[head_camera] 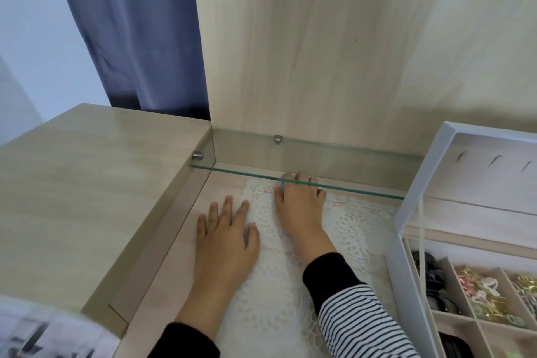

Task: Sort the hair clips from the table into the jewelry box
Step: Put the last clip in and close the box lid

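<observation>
My right hand [300, 197] reaches to the back of the table, its fingertips under the edge of a glass shelf [363, 192]. Thumb and forefinger pinch a small pale blue hair clip [281, 184], mostly hidden by the fingers. To its left my left hand [226, 235] lies flat with fingers spread, partly on a white lace doily [270, 285]. The white jewelry box [396, 270] stands open at the right. One compartment holds black clips [431, 269]; the one beside it holds gold and pink clips [476, 291].
The box's raised lid [430, 160] leans against the wooden back panel [319, 52]. A higher wooden top [87, 183] borders the recess on the left. A blue curtain [130, 23] hangs behind it. Something blurred and pale sits at the bottom left corner [43, 334].
</observation>
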Available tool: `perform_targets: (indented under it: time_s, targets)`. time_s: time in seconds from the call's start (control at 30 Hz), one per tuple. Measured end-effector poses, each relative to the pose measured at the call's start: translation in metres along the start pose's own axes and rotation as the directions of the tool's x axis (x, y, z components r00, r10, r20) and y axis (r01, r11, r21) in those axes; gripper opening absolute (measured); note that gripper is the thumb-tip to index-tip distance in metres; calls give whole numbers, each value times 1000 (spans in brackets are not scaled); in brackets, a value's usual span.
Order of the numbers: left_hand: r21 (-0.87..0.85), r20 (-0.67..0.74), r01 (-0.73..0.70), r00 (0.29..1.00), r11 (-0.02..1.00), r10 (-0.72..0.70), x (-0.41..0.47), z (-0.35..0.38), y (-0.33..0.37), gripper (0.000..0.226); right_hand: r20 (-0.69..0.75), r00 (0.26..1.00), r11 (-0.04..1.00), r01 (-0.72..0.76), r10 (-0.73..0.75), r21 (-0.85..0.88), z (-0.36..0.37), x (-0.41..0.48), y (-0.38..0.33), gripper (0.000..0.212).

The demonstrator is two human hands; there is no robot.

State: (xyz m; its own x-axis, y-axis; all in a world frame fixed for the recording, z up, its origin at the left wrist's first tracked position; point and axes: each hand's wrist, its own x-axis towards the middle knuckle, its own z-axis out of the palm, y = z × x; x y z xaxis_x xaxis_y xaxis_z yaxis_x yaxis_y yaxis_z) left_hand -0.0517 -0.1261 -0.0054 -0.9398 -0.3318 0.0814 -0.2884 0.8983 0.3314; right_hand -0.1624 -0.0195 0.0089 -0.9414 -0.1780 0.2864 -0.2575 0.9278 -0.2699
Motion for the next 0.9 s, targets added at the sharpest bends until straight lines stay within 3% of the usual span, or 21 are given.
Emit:
perform_targets:
  time_s: [0.47, 0.73, 0.9]
  targets:
    - [-68, -74, -37, 997, 997, 32, 1, 0, -2, 52, 25, 993, 992, 116, -117, 54, -16, -41, 1, 25]
    - [137, -252, -192, 942, 972, 221, -5, -6, 4, 43, 96, 983, 979, 142, -157, 147, -40, -66, 10, 24]
    - [176, -241, -160, 950, 971, 200, -14, -4, 15, 29, 132, 984, 962, 79, -116, 260, -65, -75, 24, 27]
